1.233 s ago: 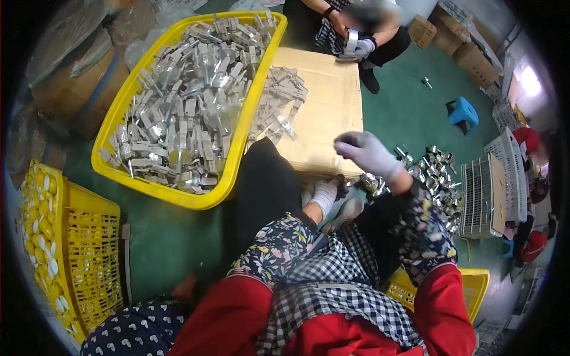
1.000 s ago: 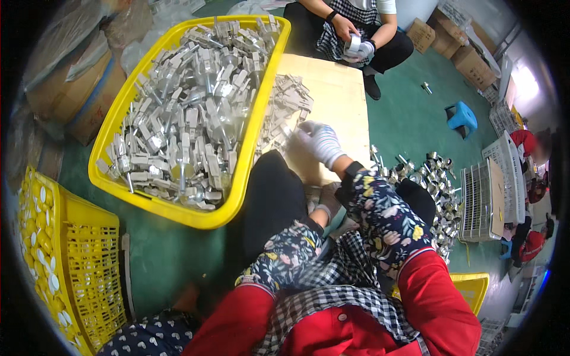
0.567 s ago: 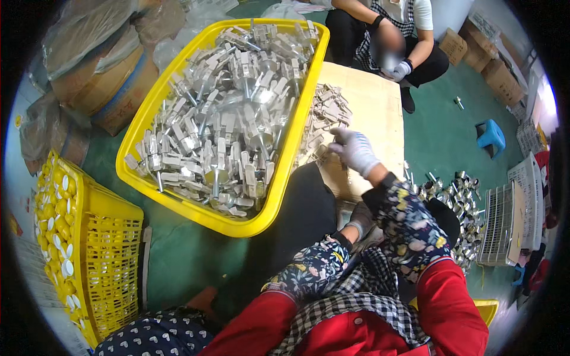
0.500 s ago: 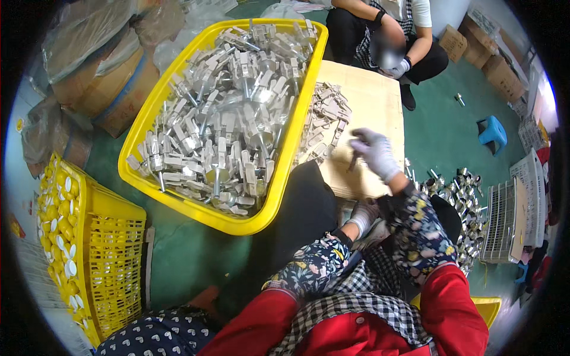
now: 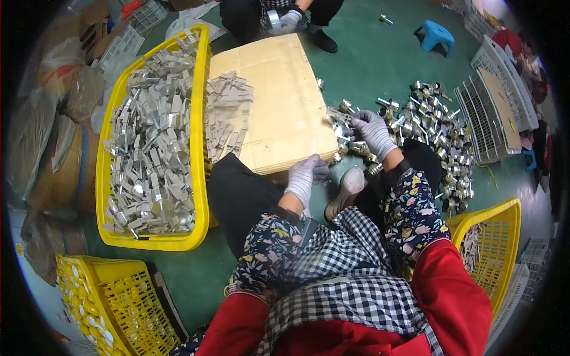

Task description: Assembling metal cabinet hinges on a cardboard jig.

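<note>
My right hand, in a striped white glove with greyish fingertips, is closed on a grey clip-like part beside the board's right edge. The part's far end sticks out left of my fingers. My left hand, gloved alike, is at the near edge of the pale wooden board. Its fingers are loosely bent, the thumb stands apart, and I see nothing held in it. Flat grey clip pieces lie heaped on the board's left side. Shiny metal cup-shaped parts with stems are piled on the floor to the right.
A large yellow tub of assembled metal parts stands left of the board. Yellow baskets stand at lower left and right. Across the board a co-worker's gloved hand holds a round metal part. A blue stool stands far right.
My view has swung right, so the tub and board sit further left. My right hand has moved from above the board to beside its right edge; my left hand now shows more fully.
</note>
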A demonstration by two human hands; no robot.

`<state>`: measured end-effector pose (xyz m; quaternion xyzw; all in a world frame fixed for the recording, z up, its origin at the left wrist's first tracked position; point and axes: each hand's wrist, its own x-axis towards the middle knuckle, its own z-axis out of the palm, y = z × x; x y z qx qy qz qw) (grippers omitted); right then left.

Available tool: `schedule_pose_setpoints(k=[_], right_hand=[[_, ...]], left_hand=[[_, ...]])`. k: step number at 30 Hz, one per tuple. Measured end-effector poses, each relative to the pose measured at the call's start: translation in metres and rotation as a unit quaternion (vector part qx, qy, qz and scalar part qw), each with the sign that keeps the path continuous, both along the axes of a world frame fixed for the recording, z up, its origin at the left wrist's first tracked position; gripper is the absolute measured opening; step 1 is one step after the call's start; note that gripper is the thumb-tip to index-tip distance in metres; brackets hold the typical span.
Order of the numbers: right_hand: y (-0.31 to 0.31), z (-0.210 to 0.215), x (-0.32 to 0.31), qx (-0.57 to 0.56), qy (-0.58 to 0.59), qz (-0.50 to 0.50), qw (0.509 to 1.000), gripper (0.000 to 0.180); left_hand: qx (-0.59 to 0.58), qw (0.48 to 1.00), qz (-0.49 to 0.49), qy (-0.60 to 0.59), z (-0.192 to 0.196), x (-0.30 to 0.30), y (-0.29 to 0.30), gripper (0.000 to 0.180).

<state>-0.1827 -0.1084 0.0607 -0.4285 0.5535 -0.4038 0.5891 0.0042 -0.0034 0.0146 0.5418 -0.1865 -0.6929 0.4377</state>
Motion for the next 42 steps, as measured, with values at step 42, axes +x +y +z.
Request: schedule_pose_setpoints(k=[42], right_hand=[[-0.005, -0.006, 0.043, -0.037, 0.224, 0.218, 0.949, 0.024]], left_hand=[[0.003, 0.999, 0.034, -0.040, -0.005, -0.013, 0.000, 0.031]])
